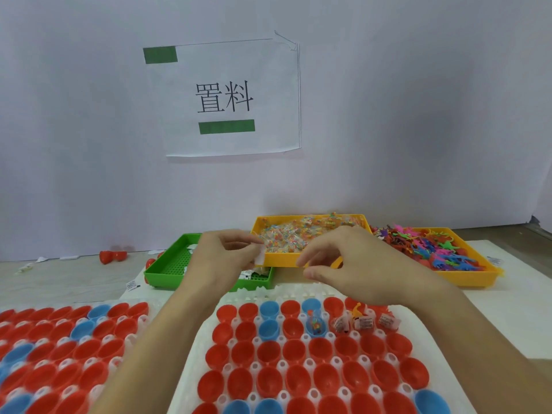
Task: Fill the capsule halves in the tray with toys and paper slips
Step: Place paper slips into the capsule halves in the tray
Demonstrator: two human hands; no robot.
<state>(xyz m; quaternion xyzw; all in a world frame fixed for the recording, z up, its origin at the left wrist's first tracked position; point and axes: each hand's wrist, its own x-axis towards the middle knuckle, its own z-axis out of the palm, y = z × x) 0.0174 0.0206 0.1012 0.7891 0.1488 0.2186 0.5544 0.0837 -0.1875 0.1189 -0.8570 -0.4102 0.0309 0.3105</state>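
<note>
Above the far edge of the white capsule tray (490, 324), both hands are held close together over the supply bins. A small white paper slip (259, 254) is pinched between thumb and fingers of the left hand (227, 258). The right hand (343, 264) is loosely curled, thumb and forefinger nearly closed; whether anything is held cannot be told.

Red and blue capsule halves (295, 351) sit open-side up across the tray. Only a few at the far right are filled: folded slips (363, 322) and an orange toy (356, 310) show there, and one blue half (316, 325) holds a small packet. Most halves look unfilled, so the task is judged early.

Supplies lie behind on the tabletop: green bin (167, 264) with slips, yellow bin (280, 259) of small packets, second yellow bin (466, 279) of coloured toys. A second tray of halves (59, 339) sits at left.

For the step in hand, a single slip should be separated, then dropped squarely into the next unfilled half along the row, working in order so none is skipped or doubled.
</note>
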